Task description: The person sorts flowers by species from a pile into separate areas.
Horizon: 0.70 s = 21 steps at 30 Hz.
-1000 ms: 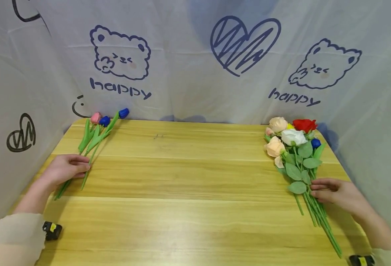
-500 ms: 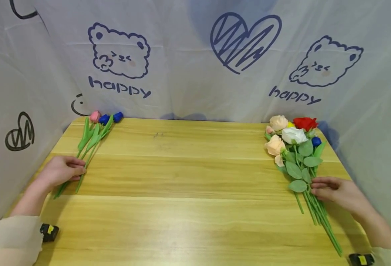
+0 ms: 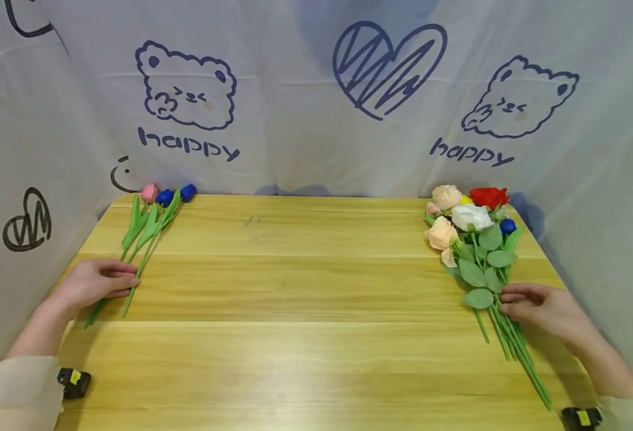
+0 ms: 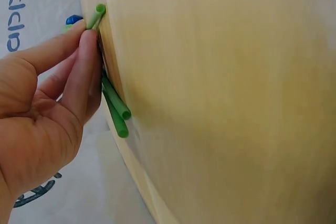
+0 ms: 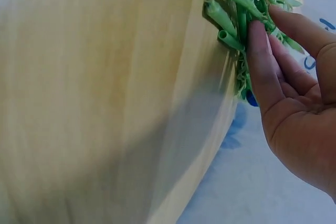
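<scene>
Beyond the hands (image 3: 92, 284) (image 3: 550, 314) (both pinching stems (image 3: 145, 257) (image 3: 512, 341)), flower heads (image 3: 188, 192) (image 3: 472, 217) point toward the backdrop (image 3: 289, 120).

tabletop (image 3: 305, 365): smooth wood-grain, soft sheen | stems (image 4: 116, 116): smooth, plastic-looking | backdrop (image 3: 300, 137): matt, creased cloth

Head view bright, pale glare on tabletop (image 3: 284, 353); wrist views softer (right: broad shadow (image 5: 178, 135)).

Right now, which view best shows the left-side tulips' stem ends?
Left wrist: all three tulip stem ends appear close up and uncovered. The head view shows them small; the right wrist view shows none.
</scene>
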### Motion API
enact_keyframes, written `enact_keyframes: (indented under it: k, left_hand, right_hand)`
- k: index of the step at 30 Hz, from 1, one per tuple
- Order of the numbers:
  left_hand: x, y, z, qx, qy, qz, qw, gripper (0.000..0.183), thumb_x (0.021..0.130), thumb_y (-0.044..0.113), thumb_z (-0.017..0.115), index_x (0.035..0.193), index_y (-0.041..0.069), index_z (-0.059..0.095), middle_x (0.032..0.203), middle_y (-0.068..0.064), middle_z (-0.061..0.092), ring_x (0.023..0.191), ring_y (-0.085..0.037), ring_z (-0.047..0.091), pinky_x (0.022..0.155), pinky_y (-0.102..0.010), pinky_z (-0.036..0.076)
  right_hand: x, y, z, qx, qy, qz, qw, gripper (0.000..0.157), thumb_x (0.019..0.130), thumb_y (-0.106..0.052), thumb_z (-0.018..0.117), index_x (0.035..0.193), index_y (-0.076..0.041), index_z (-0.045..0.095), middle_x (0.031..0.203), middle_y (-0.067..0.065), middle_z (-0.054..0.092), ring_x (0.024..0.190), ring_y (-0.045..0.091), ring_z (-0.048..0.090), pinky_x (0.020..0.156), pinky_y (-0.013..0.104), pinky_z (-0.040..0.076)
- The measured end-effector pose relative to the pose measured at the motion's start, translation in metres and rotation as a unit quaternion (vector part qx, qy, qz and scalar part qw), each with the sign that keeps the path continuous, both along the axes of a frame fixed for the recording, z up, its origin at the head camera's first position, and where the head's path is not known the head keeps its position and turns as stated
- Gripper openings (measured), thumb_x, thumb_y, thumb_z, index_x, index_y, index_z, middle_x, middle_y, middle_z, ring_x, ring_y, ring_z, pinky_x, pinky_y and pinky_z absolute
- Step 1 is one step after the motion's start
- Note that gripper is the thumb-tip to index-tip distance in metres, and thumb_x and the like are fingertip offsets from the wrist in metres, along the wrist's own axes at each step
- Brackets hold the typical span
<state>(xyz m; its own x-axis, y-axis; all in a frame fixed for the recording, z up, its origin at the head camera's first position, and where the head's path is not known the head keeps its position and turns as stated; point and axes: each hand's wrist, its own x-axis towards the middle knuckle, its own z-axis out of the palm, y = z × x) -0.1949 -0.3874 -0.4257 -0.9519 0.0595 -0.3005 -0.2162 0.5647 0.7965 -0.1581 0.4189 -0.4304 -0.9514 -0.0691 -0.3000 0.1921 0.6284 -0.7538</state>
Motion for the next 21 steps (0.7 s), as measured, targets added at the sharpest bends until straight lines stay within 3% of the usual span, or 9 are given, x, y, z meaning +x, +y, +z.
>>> enact_keyframes:
  k: [5,9,15,21]
  left_hand:
    - [-0.001,-0.004,-0.002,0.034,-0.012,-0.002,0.9994,0.051,0.103,0.0,0.062,0.141,-0.027,0.041,0.106,-0.006,0.076,0.088,-0.001,0.072,0.082,-0.027,0.064]
    - [-0.001,-0.007,-0.005,0.037,-0.011,-0.004,0.9993,0.052,0.101,0.001,0.066,0.141,-0.025,0.043,0.103,0.0,0.077,0.088,-0.001,0.072,0.081,-0.024,0.064]
    - [0.001,-0.009,-0.006,0.001,0.001,-0.014,0.9999,0.06,0.099,0.016,0.074,0.142,-0.018,0.05,0.109,0.0,0.078,0.09,0.004,0.07,0.079,-0.019,0.061]
    - [0.001,-0.01,-0.007,-0.01,0.007,-0.018,0.9998,0.061,0.098,0.019,0.076,0.142,-0.016,0.051,0.112,0.0,0.076,0.091,0.004,0.069,0.079,-0.018,0.06]
  right_hand:
    - [-0.001,-0.007,0.002,0.081,0.03,0.009,0.996,0.059,0.096,-0.028,0.077,0.139,0.008,0.059,0.115,0.013,0.075,0.086,0.001,0.068,0.073,0.025,0.061]
    - [-0.003,-0.008,0.001,0.097,0.031,0.007,0.995,0.052,0.097,-0.023,0.076,0.136,0.009,0.061,0.113,0.013,0.075,0.084,0.001,0.067,0.071,0.024,0.061]
    - [-0.004,-0.002,-0.001,0.035,0.013,-0.006,0.999,0.052,0.1,-0.019,0.072,0.139,0.013,0.058,0.113,0.01,0.076,0.088,-0.001,0.068,0.076,0.024,0.062]
    - [-0.001,0.004,-0.005,-0.026,0.001,-0.037,0.999,0.056,0.099,-0.031,0.076,0.138,0.006,0.062,0.105,-0.018,0.074,0.091,0.002,0.071,0.079,0.026,0.064]
